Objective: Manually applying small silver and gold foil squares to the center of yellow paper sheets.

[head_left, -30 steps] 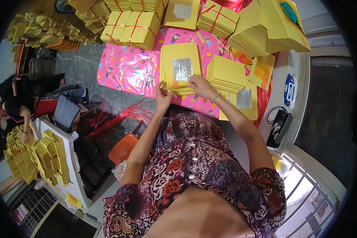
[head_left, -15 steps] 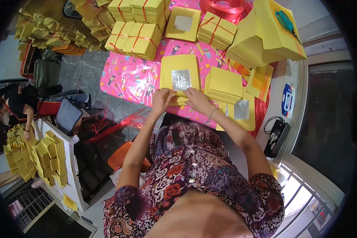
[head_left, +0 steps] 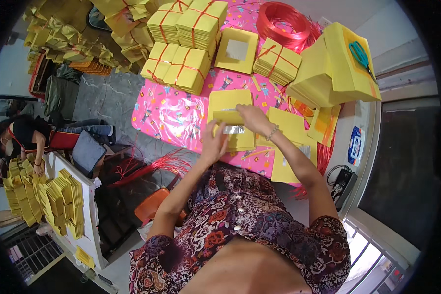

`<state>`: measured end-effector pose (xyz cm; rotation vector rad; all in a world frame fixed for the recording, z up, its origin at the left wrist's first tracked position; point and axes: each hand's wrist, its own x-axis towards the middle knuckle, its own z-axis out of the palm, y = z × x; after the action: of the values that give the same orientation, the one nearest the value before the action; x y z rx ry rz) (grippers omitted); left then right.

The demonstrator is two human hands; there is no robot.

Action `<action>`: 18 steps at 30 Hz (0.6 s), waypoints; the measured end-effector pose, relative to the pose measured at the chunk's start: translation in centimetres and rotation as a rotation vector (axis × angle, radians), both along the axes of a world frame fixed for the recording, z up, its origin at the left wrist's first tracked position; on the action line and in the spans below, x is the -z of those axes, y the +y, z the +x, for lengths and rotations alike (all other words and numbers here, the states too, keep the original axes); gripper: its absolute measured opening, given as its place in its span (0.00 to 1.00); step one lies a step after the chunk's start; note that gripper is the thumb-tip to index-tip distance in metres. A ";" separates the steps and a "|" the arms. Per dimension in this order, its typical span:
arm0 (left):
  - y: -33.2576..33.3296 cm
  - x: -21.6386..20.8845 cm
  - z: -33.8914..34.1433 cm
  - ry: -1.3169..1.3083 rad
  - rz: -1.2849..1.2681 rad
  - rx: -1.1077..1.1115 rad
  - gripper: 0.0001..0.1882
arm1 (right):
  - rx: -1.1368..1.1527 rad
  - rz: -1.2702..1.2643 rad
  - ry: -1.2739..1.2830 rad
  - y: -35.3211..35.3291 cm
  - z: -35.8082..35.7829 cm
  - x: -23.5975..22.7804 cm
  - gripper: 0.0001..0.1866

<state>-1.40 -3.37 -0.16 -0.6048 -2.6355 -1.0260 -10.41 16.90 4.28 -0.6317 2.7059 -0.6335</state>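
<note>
In front of me on the pink table cover lies a stack of yellow paper sheets (head_left: 245, 142), with a silver foil square (head_left: 234, 130) partly showing on it. A folded yellow sheet (head_left: 226, 116) is over the stack's middle. My right hand (head_left: 255, 121) has its fingers closed on this sheet's right end. My left hand (head_left: 214, 143) rests at the stack's left near side, thumb and fingers apart next to the foil. Under and beyond my right forearm lies another yellow pile (head_left: 286, 125). A yellow sheet with foil (head_left: 291, 169) sits at the table's near right.
Bundles tied with red ribbon (head_left: 186, 71) stand at the back left of the pink cover (head_left: 169, 115). A red ribbon coil (head_left: 284, 27) and teal scissors (head_left: 359, 55) on tall yellow stacks are at the back right. A seated person (head_left: 27, 139) handles yellow paper at far left.
Both hands have left the stack's near edge. My right hand has moved up and right with the folded sheet; the left has come to the stack's left side. The whole view has shifted.
</note>
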 end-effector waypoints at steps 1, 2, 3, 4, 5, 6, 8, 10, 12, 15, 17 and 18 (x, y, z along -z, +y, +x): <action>0.3 0.1 -0.4 -0.009 0.014 0.063 0.35 | 0.001 -0.020 -0.028 0.1 -1.2 0.4 0.08; 0.5 0.2 -1.0 -0.007 0.017 0.059 0.35 | 0.002 -0.039 -0.055 0.2 -2.3 0.7 0.09; 0.8 0.2 -1.5 -0.040 -0.039 0.131 0.36 | 0.020 -0.012 -0.126 0.2 -3.5 0.9 0.12; 1.1 0.2 -2.1 -0.072 -0.095 0.206 0.37 | 0.019 -0.008 -0.123 0.5 -4.6 1.7 0.12; 1.3 0.3 -2.9 -0.136 -0.111 0.250 0.40 | 0.039 -0.025 -0.152 0.6 -5.5 2.5 0.13; 1.5 0.2 -3.5 -0.135 -0.107 0.248 0.40 | 0.058 -0.042 -0.182 0.6 -6.2 3.1 0.14; 1.8 0.0 -4.5 -0.177 -0.258 0.276 0.44 | 0.077 -0.048 -0.192 0.7 -7.2 4.2 0.14; 1.8 0.6 -5.3 -0.165 -0.284 0.266 0.45 | 0.094 -0.056 -0.202 0.6 -8.0 5.1 0.15; 1.8 1.2 -6.1 -0.215 -0.303 0.276 0.45 | 0.061 -0.051 -0.110 0.4 -8.7 5.8 0.14; 1.9 1.7 -6.6 -0.235 -0.293 0.261 0.45 | 0.032 0.008 -0.049 0.2 -9.1 6.5 0.15; 2.1 1.9 -7.0 -0.226 -0.306 0.258 0.45 | 0.062 -0.009 -0.077 0.0 -9.3 6.9 0.15; 2.1 2.0 -7.2 -0.213 -0.322 0.250 0.45 | 0.090 -0.028 -0.100 0.0 -9.5 7.2 0.15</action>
<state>-8.58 -1.24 -2.14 -0.9635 -3.0012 -0.7652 -19.92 16.86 -2.88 -0.4742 2.6483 -0.7073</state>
